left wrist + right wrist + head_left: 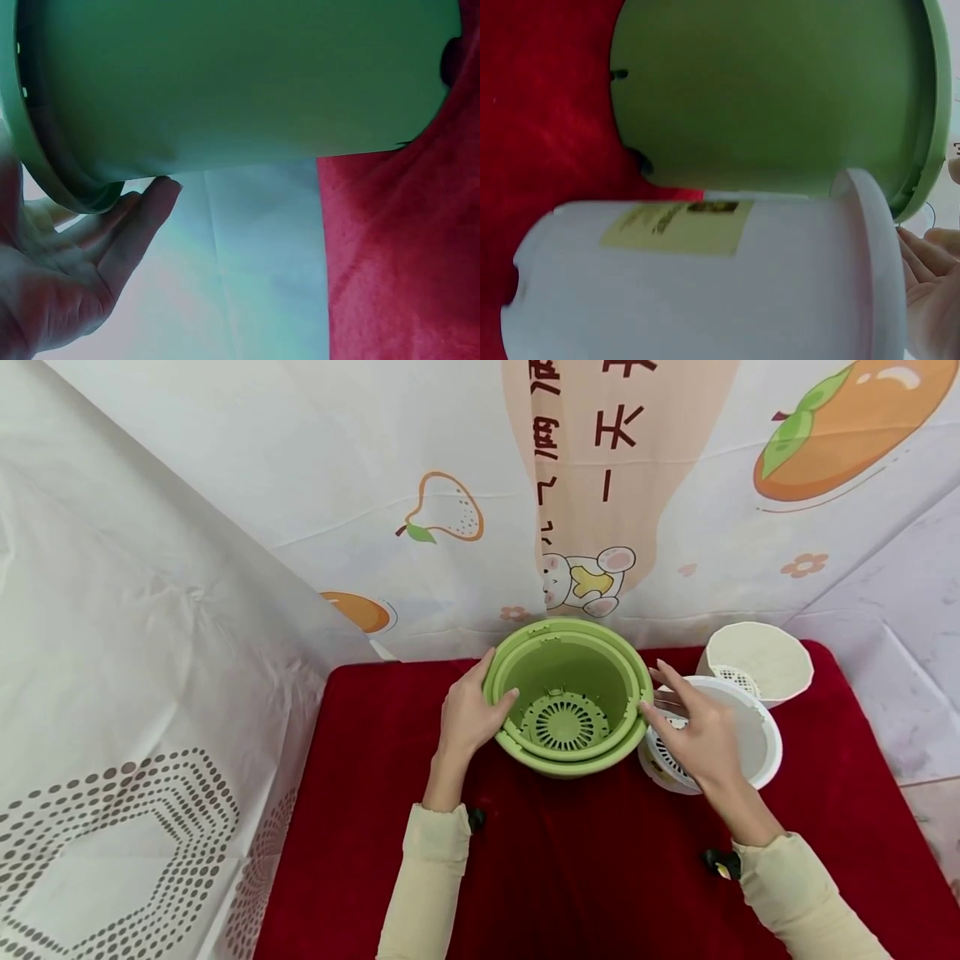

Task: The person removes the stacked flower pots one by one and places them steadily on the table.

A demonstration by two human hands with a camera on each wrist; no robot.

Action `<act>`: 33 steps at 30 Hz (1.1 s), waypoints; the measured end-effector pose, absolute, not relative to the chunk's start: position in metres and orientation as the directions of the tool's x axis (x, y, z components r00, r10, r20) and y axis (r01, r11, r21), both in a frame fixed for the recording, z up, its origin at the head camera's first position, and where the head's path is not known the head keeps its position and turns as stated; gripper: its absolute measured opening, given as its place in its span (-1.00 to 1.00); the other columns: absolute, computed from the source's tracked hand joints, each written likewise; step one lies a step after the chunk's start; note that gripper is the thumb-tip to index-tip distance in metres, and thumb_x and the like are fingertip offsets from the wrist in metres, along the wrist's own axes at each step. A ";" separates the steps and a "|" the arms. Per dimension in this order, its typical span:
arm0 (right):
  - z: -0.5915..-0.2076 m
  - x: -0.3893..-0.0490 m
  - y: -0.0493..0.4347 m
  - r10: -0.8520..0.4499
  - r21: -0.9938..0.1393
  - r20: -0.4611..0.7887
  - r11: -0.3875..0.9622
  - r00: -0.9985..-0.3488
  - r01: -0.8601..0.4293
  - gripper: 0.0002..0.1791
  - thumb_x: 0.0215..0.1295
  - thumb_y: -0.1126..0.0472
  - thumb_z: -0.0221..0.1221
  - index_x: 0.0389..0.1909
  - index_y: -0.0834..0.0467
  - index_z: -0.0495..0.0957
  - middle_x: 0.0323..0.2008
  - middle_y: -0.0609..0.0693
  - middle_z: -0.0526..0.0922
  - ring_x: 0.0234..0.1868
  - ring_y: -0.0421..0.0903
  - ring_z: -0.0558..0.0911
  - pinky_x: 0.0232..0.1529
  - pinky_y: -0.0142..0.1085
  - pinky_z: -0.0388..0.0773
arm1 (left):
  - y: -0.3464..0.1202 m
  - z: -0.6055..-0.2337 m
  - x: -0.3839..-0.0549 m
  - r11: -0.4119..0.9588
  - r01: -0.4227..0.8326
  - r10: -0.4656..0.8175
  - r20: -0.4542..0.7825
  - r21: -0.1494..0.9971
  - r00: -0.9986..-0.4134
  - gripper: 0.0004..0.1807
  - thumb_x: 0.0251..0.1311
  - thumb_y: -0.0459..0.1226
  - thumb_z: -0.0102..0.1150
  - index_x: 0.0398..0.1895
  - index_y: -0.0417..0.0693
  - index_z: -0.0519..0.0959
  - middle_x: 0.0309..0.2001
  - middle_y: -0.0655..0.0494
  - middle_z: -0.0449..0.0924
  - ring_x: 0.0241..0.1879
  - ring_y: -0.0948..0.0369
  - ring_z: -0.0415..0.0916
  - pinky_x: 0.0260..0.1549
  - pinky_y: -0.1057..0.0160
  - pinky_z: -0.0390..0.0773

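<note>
Two green plastic flowerpots [564,647], one nested in the other, stand upright near the back of the red-covered table. The inner pot has a slotted bottom. My left hand [472,706] holds their left rim, thumb over the top and fingers underneath along the outer wall. At the right rim my right hand [697,727] has its thumb on the edge and its fingers just outside, partly beneath the lip. A white flowerpot [795,285] with a yellow label stands under the right hand, close beside the green ones; the hand covers part of it in the head view.
Behind the white pot, a cream pot [761,652] with a perforated bottom stands at the back right. Red cloth [390,760] covers the table. A printed curtain [450,435] hangs directly behind, and a white sheet [150,610] hangs along the left side.
</note>
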State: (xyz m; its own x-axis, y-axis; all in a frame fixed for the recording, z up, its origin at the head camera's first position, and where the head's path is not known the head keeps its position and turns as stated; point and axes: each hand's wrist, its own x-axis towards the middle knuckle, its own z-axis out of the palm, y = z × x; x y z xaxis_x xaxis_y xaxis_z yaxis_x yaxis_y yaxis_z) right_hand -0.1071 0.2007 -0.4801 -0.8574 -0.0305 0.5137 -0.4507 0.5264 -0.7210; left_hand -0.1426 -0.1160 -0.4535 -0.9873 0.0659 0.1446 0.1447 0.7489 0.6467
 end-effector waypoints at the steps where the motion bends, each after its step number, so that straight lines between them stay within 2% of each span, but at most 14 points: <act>1: -0.480 -0.107 0.199 -0.026 -0.734 0.499 0.518 -0.866 -0.439 -0.25 0.08 0.43 0.40 0.36 0.11 0.45 0.06 0.16 0.68 -0.09 -0.46 0.64 -0.10 -0.61 0.51 | -0.116 -0.453 -0.143 0.755 0.138 0.062 0.139 0.641 -0.988 -0.18 0.16 -0.05 0.34 0.50 0.04 0.29 0.33 0.01 0.46 -0.21 0.12 0.59 -0.39 0.10 0.60; 5: -0.480 -0.106 0.194 -0.001 -0.778 0.450 0.490 -0.893 -0.393 -0.33 0.21 0.39 0.32 0.38 0.11 0.44 0.11 0.18 0.65 -0.08 -0.51 0.59 -0.11 -0.61 0.52 | -0.113 -0.451 -0.146 0.775 0.109 0.038 0.126 0.623 -0.991 -0.20 0.14 -0.05 0.36 0.48 0.06 0.33 0.22 -0.06 0.56 -0.45 0.15 0.49 -0.56 0.16 0.52; 8: -0.480 -0.106 0.191 0.016 -0.801 0.415 0.480 -0.910 -0.357 -0.40 0.30 0.33 0.26 0.37 0.12 0.43 0.15 0.18 0.62 -0.09 -0.56 0.57 -0.13 -0.64 0.50 | -0.111 -0.451 -0.149 0.781 0.088 0.017 0.120 0.618 -0.993 -0.21 0.13 -0.05 0.37 0.46 0.09 0.35 0.05 -0.10 0.65 -0.58 0.17 0.38 -0.64 0.19 0.47; 11: -0.481 -0.107 0.189 0.036 -0.812 0.388 0.485 -0.921 -0.324 -0.47 0.36 0.28 0.21 0.36 0.13 0.45 0.15 0.18 0.61 -0.11 -0.59 0.57 -0.17 -0.67 0.49 | -0.109 -0.451 -0.151 0.776 0.073 -0.003 0.120 0.626 -0.993 -0.22 0.10 -0.06 0.40 0.44 0.10 0.39 -0.04 -0.11 0.69 -0.60 0.20 0.40 -0.64 0.22 0.47; 13: -0.482 -0.107 0.188 0.053 -0.815 0.376 0.493 -0.925 -0.303 -0.50 0.38 0.26 0.19 0.34 0.13 0.48 0.10 0.19 0.64 -0.14 -0.58 0.57 -0.19 -0.68 0.48 | -0.108 -0.450 -0.153 0.770 0.063 -0.014 0.114 0.635 -0.993 -0.22 0.09 -0.07 0.41 0.43 0.11 0.40 -0.08 -0.10 0.70 -0.61 0.20 0.44 -0.64 0.23 0.49; 15: -0.482 -0.108 0.187 0.067 -0.820 0.366 0.494 -0.928 -0.287 -0.53 0.39 0.24 0.19 0.31 0.12 0.51 0.04 0.21 0.67 -0.16 -0.57 0.58 -0.21 -0.68 0.49 | -0.107 -0.450 -0.154 0.767 0.050 -0.021 0.103 0.640 -0.994 -0.21 0.08 -0.08 0.42 0.44 0.12 0.39 -0.19 -0.08 0.71 -0.63 0.20 0.46 -0.67 0.24 0.49; 19: -0.479 -0.110 0.182 0.083 -0.848 0.337 0.460 -0.938 -0.264 -0.55 0.39 0.25 0.20 0.29 0.11 0.54 -0.02 0.25 0.69 -0.13 -0.47 0.62 -0.21 -0.65 0.52 | -0.106 -0.449 -0.156 0.788 0.022 -0.036 0.082 0.615 -0.996 -0.19 0.08 -0.09 0.43 0.46 0.17 0.36 -0.49 0.02 0.60 -0.67 0.18 0.44 -0.70 0.23 0.47; 22: -0.479 -0.111 0.178 0.092 -0.868 0.320 0.427 -0.943 -0.253 -0.53 0.38 0.27 0.19 0.30 0.14 0.52 0.00 0.28 0.67 -0.08 -0.43 0.62 -0.19 -0.63 0.52 | -0.106 -0.449 -0.157 0.802 0.007 -0.041 0.066 0.598 -0.997 -0.15 0.06 -0.11 0.44 0.48 0.20 0.33 -0.63 0.08 0.49 -0.68 0.18 0.39 -0.70 0.21 0.45; 27: -0.483 -0.111 0.174 0.123 -0.860 0.299 0.465 -0.946 -0.211 -0.54 0.46 0.18 0.12 0.34 0.07 0.48 0.06 0.19 0.66 -0.08 -0.41 0.61 -0.11 -0.66 0.47 | -0.105 -0.449 -0.160 0.790 -0.004 -0.037 0.041 0.614 -0.998 -0.10 0.02 -0.18 0.47 0.49 0.20 0.30 -0.64 0.06 0.50 -0.68 0.17 0.39 -0.69 0.21 0.46; 30: -0.484 -0.111 0.173 0.145 -0.840 0.277 0.516 -0.950 -0.166 -0.55 0.52 0.12 0.03 0.37 0.01 0.46 0.14 0.12 0.63 -0.01 -0.21 0.62 -0.01 -0.60 0.39 | -0.104 -0.450 -0.161 0.784 -0.006 -0.035 0.035 0.621 -0.999 -0.09 -0.01 -0.22 0.50 0.48 0.18 0.31 -0.50 -0.01 0.61 -0.62 0.15 0.48 -0.66 0.20 0.50; 33: -0.484 -0.109 0.171 0.163 -0.841 0.251 0.525 -0.954 -0.132 -0.54 0.55 0.11 -0.04 0.40 -0.02 0.42 0.19 0.13 0.58 0.08 -0.04 0.58 0.09 -0.43 0.38 | -0.103 -0.451 -0.161 0.779 -0.004 -0.031 0.031 0.627 -0.999 -0.07 -0.04 -0.26 0.52 0.48 0.16 0.32 -0.39 -0.08 0.67 -0.58 0.13 0.53 -0.65 0.19 0.52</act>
